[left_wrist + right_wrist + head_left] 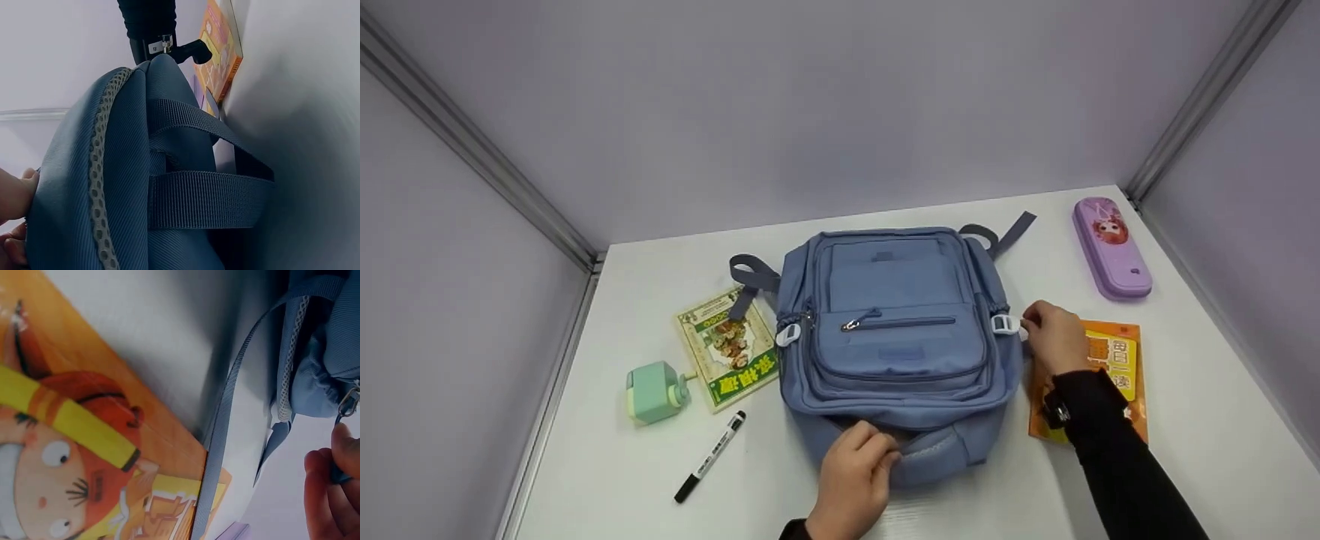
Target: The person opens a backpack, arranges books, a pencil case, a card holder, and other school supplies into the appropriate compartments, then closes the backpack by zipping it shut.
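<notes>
A blue backpack point(896, 277) lies on the table with its top end toward me, a dark gap showing there. My left hand point(855, 476) pinches the fabric at that opening; in the left wrist view the fingers point(17, 194) touch the padded blue edge, partly out of frame. At the bag's right side, beside a white buckle point(1005, 324), is my right hand point(1057, 337). Its thumb and fingers point(346, 450) pinch the cord of a zipper pull point(347, 402), seen in the right wrist view.
An orange book point(1132, 375) lies under the right forearm, with a purple pencil case point(1112, 247) behind it. To the left are a green-and-cream book point(727, 349), a mint-green pencil sharpener point(655, 391) and a marker point(710, 456). Loose straps point(1016, 232) extend from the bag.
</notes>
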Motion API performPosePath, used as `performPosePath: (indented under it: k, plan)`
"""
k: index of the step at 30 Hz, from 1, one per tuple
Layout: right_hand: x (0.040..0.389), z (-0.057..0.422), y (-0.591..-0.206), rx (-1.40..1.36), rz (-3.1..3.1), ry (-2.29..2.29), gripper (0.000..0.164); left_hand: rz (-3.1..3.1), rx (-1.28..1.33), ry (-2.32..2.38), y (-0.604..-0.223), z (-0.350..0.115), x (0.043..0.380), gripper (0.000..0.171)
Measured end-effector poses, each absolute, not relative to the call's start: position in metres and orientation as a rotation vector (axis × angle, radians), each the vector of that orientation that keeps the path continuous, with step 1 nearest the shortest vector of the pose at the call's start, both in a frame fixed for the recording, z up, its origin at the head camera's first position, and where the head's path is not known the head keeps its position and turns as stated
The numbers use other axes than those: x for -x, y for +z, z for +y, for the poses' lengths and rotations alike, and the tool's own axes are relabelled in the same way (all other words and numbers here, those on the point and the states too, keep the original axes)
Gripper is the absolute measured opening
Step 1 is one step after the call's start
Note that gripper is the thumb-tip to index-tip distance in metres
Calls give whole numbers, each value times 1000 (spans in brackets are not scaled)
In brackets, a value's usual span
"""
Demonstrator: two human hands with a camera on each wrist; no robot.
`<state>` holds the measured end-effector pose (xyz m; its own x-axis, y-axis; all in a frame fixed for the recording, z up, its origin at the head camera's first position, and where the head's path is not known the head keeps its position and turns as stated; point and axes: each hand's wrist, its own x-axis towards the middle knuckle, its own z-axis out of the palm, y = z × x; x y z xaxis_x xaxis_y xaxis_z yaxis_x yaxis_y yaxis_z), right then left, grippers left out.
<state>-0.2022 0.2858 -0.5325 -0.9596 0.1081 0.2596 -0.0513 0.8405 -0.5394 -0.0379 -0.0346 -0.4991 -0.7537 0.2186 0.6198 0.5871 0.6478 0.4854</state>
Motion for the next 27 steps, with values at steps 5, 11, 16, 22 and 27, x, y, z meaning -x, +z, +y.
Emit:
performPosePath:
  k: [5,11,16,22,27]
  plan:
    - [198,286,-528,3,-2817,795,11,-2379,589,-985,-502,-34,40,18]
    - [172,271,-512,-148,-2813,837,24,-2434,542,-1008,-509,-36,39,15]
    - [127,240,-497,-565,-2806,895,31,-2464,540,-1026,-518,-38,35,14]
    - [91,218,-496,-1000,-2832,706,35,-2485,544,-992,-528,-38,33,14]
    - [86,206,-502,-894,-2869,595,12,-2502,575,-954,-538,-37,31,14]
